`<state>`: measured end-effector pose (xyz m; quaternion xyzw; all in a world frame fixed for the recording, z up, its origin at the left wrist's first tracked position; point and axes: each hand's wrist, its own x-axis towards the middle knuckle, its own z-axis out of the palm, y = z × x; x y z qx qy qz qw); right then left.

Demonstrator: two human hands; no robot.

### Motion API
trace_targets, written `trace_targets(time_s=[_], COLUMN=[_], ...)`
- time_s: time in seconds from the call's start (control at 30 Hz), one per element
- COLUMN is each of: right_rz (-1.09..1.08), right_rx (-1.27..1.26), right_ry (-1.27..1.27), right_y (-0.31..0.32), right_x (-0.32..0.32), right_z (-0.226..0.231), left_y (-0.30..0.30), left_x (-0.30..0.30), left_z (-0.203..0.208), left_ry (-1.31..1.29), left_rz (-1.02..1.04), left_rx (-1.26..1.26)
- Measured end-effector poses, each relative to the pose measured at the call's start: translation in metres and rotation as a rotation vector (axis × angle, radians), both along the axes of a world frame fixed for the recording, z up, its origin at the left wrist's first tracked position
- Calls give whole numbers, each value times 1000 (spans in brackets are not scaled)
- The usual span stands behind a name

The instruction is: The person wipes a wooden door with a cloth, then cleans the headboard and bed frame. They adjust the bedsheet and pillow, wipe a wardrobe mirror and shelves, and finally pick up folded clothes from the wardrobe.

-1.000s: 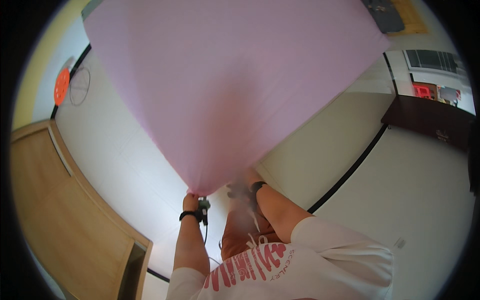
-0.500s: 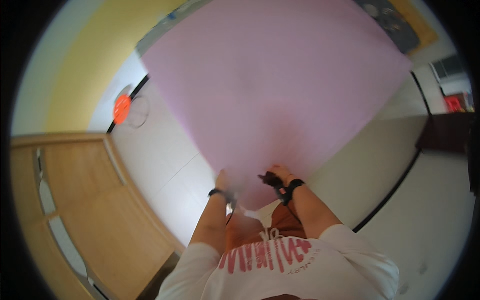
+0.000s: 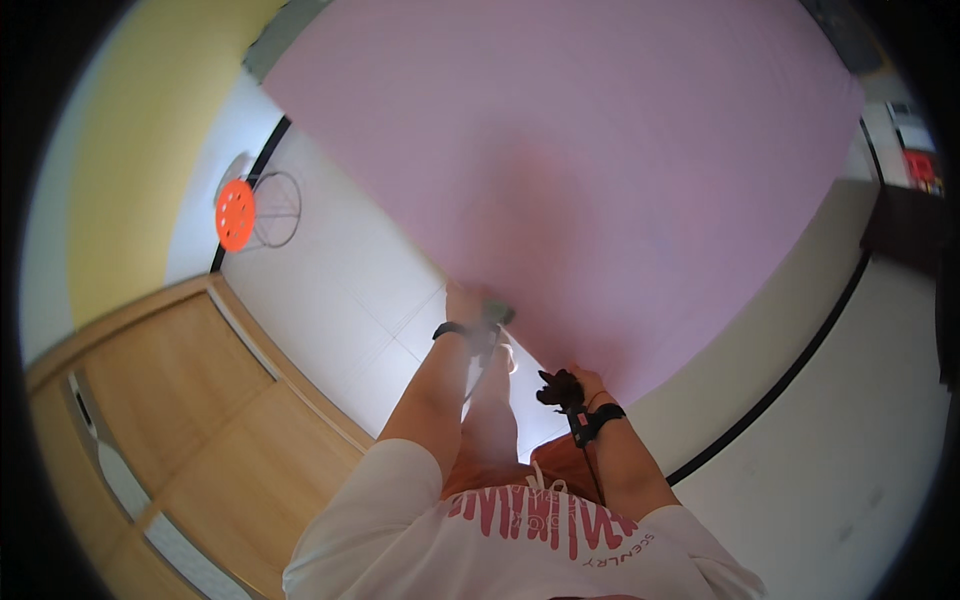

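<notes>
Forearms (image 3: 425,400) reach forward from the near side, slanting in toward each other; left hand (image 3: 465,298) sits farther out, right hand (image 3: 588,380) nearer and to the right, the two well apart. Pink sheet (image 3: 640,180) fills the far and middle scene, near edge running between the hands. Left hand at the sheet's left near edge, blurred — can't tell if its fingers are clamped on cloth. Right hand at the near edge too, fingers mostly hidden — grip can't be told either. Black wristband (image 3: 450,330) on left wrist; dark device (image 3: 582,428) on right. Orange stool (image 3: 236,215) far left, wooden cabinet (image 3: 170,400) near left.
</notes>
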<state>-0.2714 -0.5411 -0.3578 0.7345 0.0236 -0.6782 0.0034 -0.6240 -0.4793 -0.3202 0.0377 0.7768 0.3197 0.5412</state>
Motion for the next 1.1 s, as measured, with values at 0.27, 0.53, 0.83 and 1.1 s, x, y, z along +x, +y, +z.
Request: trace_targets(time_s=[0.27, 0.53, 0.83, 1.1], right_rz=[-333, -203, -163, -511], right_rx=[-54, 67, 3, -96], right_ry=[-4, 8, -108, 224], right_y=[30, 30, 64, 100], right_x=[48, 53, 11, -17], right_z=[-27, -30, 29, 95], left_y=[-14, -3, 11, -36], left_x=[-2, 18, -13, 34], left_z=[-97, -73, -109, -137], left_ry=[280, 325, 378, 115], left_rz=[-653, -646, -1286, -900], left_rx=[56, 8, -83, 1])
